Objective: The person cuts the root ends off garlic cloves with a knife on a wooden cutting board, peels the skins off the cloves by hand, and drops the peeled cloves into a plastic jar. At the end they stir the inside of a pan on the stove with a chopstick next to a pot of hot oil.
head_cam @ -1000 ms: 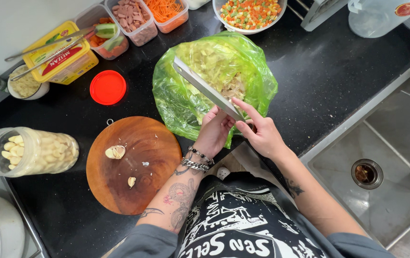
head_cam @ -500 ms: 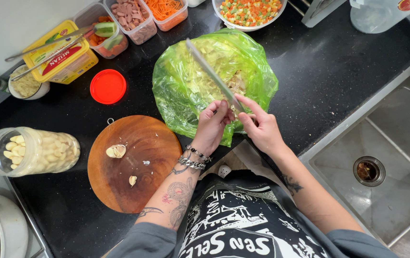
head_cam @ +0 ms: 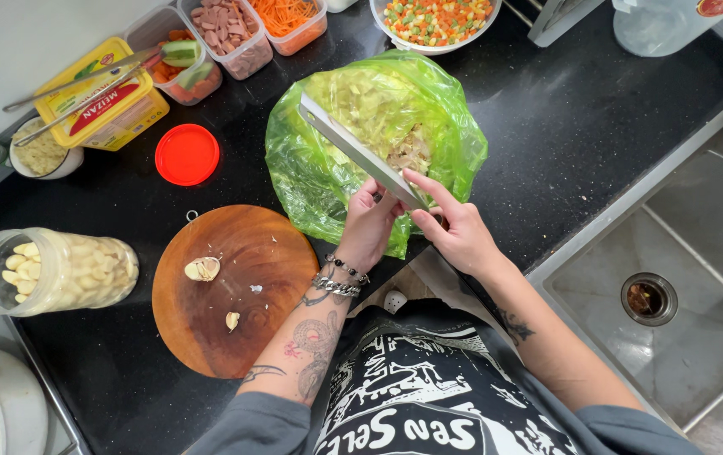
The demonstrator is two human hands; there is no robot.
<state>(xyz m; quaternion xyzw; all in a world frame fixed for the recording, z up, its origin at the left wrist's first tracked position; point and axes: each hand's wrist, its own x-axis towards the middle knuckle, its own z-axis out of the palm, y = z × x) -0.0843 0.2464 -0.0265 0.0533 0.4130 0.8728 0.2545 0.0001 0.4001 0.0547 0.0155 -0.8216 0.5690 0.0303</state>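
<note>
The right hand (head_cam: 461, 232) is closed around the handle end of a broad steel knife (head_cam: 360, 153), its blade running up toward 10 o'clock over a green plastic bag (head_cam: 327, 181) that lies open on the black table (head_cam: 580, 109). The left hand (head_cam: 368, 226) sits just beside it at 9 o'clock, fingers pressed against the blade near the handle; whether that grip is pinching something off the steel or only touching it cannot be told. Pale peelings lie inside the bag under the blade.

At 8 o'clock of the hands is a round wooden cutting board (head_cam: 235, 286), carrying 1 peeled garlic clove (head_cam: 202, 269) and a smaller garlic bit (head_cam: 232, 320) nearer the person. Further toward 9 o'clock a glass jar (head_cam: 58, 270) full of peeled cloves lies on its side. A red lid (head_cam: 187, 154) rests on the table at 10 o'clock, well apart from the bag.

Along the far edge, from 10 to 12 o'clock, stand a yellow tub (head_cam: 104, 105) with 2 metal utensils laid across it, a small white bowl (head_cam: 41, 152), and 3 clear containers: 1 with mixed vegetable pieces (head_cam: 180, 63), 1 with diced pink meat (head_cam: 226, 29), 1 with shredded carrot (head_cam: 290, 17). A bowl of mixed diced vegetables (head_cam: 433, 21) stands at 12 o'clock. A steel sink (head_cam: 682, 329) lies at 4 o'clock.
</note>
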